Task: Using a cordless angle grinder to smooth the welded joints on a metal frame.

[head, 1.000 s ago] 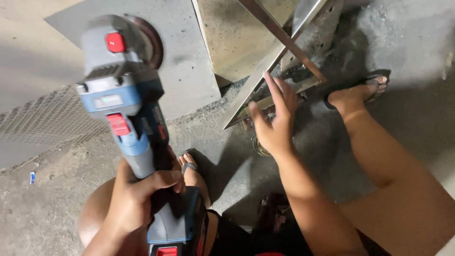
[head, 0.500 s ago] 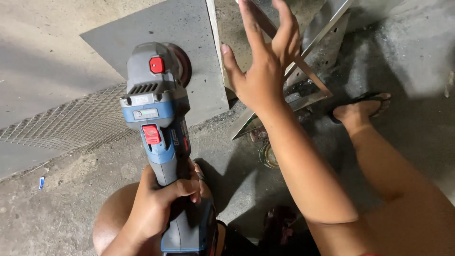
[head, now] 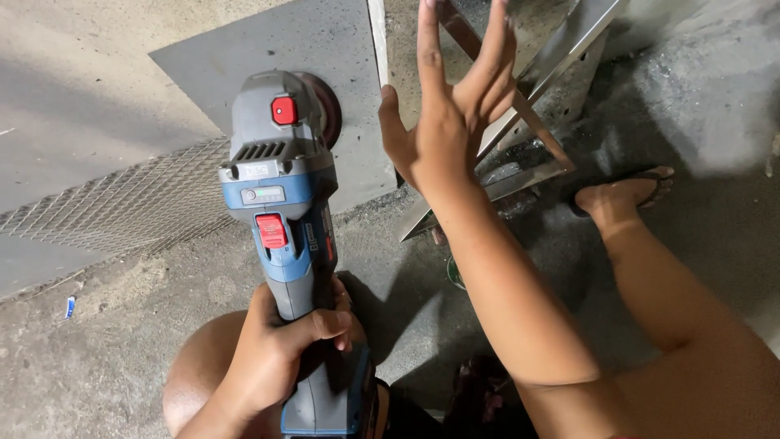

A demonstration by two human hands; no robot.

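While raised over the metal frame [head: 528, 134], right hand [head: 443, 134] grip spread; left hand [head: 272, 358] grip around grinder [head: 284, 211].

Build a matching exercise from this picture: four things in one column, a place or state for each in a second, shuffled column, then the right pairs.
Things
1. blue and grey cordless angle grinder
2. right hand
3. grey expanded-metal mesh sheet
4. foot in a dark flip-flop sandal

Places or states
A. flat on the concrete floor at the left
B. gripped at the handle by the left hand
C. on the floor right of the angled steel frame
D. open, fingers spread, holding nothing

Pairs: 1-B, 2-D, 3-A, 4-C
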